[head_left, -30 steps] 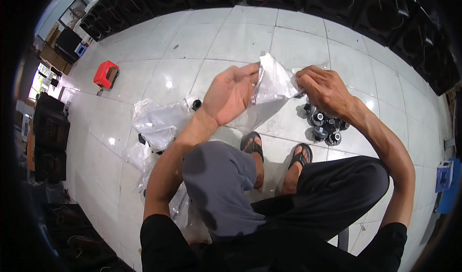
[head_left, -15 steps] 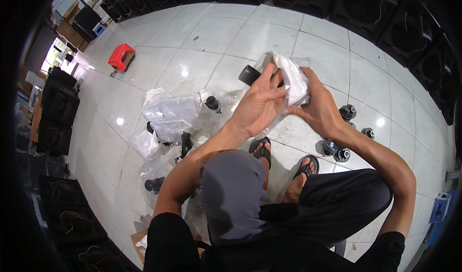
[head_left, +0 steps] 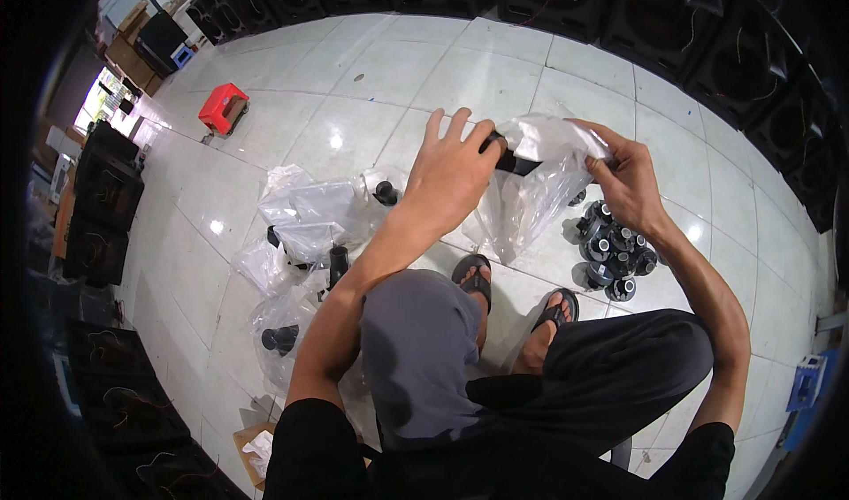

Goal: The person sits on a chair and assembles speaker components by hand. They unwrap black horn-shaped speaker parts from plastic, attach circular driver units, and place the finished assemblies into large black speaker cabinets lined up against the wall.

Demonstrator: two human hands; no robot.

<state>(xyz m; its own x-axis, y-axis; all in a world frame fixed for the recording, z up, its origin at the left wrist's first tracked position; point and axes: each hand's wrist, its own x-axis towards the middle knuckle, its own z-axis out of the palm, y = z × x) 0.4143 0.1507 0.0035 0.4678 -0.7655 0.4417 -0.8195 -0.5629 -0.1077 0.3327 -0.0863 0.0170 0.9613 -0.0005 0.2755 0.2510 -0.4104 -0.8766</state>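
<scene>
My left hand (head_left: 449, 177) is at a black tube (head_left: 518, 163) that lies partly in the mouth of a clear plastic bag (head_left: 539, 204). Its index finger bends over the tube's near end, while the other visible fingers are raised and the thumb is hidden. Pinched in my right hand (head_left: 626, 180) is the bag's upper right edge, with the thumb in front. White crumpled wrapping (head_left: 550, 137) shows at the top of the bag. The tube's far part is covered by bag and wrapping.
Left of my feet lie clear bags (head_left: 309, 204) among black tubes (head_left: 339, 266). Several black round parts with pale ring tops (head_left: 599, 248) stand clustered on the right. A red stool (head_left: 224, 108) is at far left. Black speaker cabinets (head_left: 548, 0) line the back.
My left hand has turned from palm-up to back-up and moved left. The right hand and bag have moved right and lower, uncovering more of the round parts. The tube no longer sticks out left.
</scene>
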